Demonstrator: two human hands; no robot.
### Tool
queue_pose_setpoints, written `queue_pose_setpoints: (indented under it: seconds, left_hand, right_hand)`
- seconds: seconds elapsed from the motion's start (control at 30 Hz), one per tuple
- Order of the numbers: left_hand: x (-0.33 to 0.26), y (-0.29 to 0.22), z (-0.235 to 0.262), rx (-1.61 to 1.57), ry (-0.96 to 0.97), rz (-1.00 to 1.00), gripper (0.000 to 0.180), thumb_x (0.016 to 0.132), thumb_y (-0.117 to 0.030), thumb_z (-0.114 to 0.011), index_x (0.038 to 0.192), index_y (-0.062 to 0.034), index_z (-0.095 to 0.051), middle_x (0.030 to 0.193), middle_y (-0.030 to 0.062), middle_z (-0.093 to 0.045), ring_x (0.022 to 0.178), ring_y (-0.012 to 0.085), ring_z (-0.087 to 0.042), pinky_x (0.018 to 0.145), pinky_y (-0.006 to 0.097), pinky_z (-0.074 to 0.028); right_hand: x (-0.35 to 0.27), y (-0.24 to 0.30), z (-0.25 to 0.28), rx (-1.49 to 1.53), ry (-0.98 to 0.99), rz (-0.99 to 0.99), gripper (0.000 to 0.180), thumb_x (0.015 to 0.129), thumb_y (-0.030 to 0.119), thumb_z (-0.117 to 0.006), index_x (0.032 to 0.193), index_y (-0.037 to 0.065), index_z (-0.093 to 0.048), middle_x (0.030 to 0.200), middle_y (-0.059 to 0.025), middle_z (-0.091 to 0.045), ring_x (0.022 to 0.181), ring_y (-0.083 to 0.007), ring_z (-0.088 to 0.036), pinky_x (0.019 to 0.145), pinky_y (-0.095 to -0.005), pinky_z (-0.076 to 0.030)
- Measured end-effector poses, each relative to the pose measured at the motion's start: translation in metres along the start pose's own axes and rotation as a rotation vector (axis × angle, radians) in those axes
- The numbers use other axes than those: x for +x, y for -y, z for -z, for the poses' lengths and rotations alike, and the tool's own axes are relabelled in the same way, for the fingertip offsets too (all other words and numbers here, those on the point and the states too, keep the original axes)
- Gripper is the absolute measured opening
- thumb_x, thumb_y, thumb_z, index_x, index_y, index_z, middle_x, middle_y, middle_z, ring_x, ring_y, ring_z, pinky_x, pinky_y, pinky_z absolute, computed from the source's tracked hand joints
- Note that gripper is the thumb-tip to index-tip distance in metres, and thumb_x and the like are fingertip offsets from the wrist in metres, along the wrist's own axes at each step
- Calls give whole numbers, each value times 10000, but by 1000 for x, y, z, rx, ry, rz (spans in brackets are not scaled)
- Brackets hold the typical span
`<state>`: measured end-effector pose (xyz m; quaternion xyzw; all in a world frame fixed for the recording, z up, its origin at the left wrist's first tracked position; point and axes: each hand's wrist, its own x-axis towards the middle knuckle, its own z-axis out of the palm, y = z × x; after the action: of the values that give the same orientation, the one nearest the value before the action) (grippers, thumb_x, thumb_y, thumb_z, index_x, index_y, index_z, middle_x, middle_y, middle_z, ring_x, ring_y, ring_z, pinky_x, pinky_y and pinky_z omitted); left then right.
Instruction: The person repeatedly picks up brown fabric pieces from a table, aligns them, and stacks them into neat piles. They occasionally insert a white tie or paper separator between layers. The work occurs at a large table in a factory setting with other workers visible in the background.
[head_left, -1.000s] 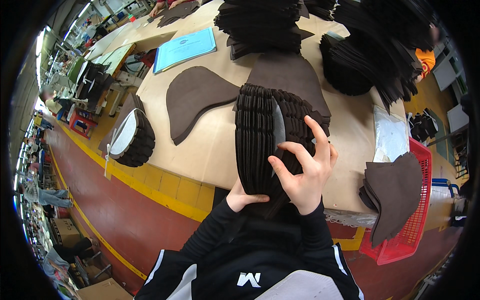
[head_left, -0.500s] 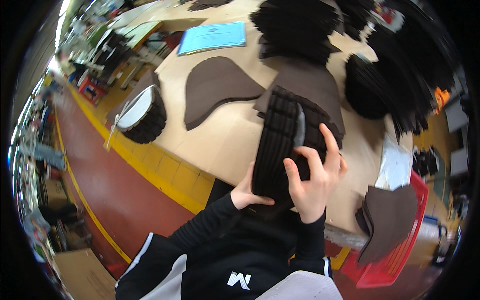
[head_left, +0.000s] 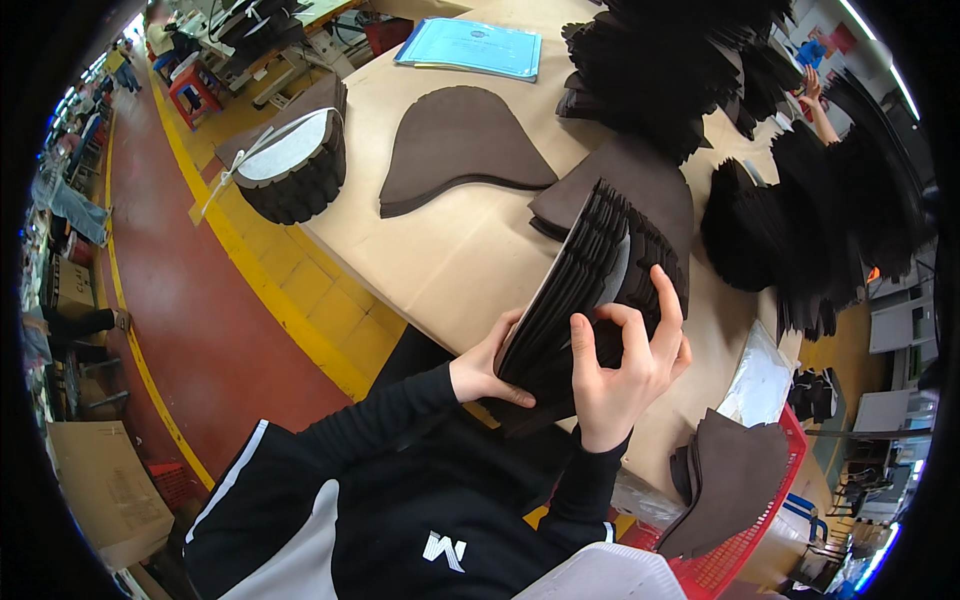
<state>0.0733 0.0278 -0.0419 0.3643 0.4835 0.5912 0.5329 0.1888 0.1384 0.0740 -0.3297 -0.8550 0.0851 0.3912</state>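
A thick stack of dark brown-black cut pieces (head_left: 562, 300) stands tilted at the table's near edge, its layered edges facing up, with a pale grey piece (head_left: 617, 268) among them. My left hand (head_left: 488, 370) is closed round the stack's lower left side, its thumb across the near end. At the right side, my right hand (head_left: 630, 382) has its thumb and fingers bent but apart, the fingertips at the layered edges; nothing shows between thumb and forefinger. Just beyond the stack lie flat brown curved pieces (head_left: 640, 185).
Another brown curved pile (head_left: 460, 140) lies left, near a tied bundle (head_left: 300, 165) and a blue folder (head_left: 470, 48). Tall black stacks (head_left: 650, 75) fill the far right. Brown pieces (head_left: 730, 475) lie over a red basket (head_left: 735, 550). Another person's hand (head_left: 812, 90) shows far right.
The view has shifted, and the held stack now leans more to the right with its left face showing. Both hands keep about the same places on it. Another person's hand has appeared far right.
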Motion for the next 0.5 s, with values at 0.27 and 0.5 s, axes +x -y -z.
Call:
queue_pose_setpoints:
  seconds: [0.27, 0.5]
  left_hand:
    - [1, -1, -4, -114, -23, -20, 1185, 584, -65, -905, 1480, -64, -130, 1402, 91, -329, 1368, 204, -264, 1129, 336, -238]
    - [1, 2, -2, -87, -30, -3, 1166, 577, -92, -918, 1462, -66, -160, 1390, 97, -345, 1348, 212, -297, 1117, 351, -265]
  right_hand:
    - [4, 5, -3, -9, 3, 0, 131, 710, 104, -642, 838, 128, -646, 1337, -89, -540, 1052, -227, -553, 944, -367, -289]
    - [6, 10, -3, -20, 23, -5, 75, 743, 167, -657, 789, 108, -666, 1335, -105, -543, 1145, -243, -525, 974, -359, -277]
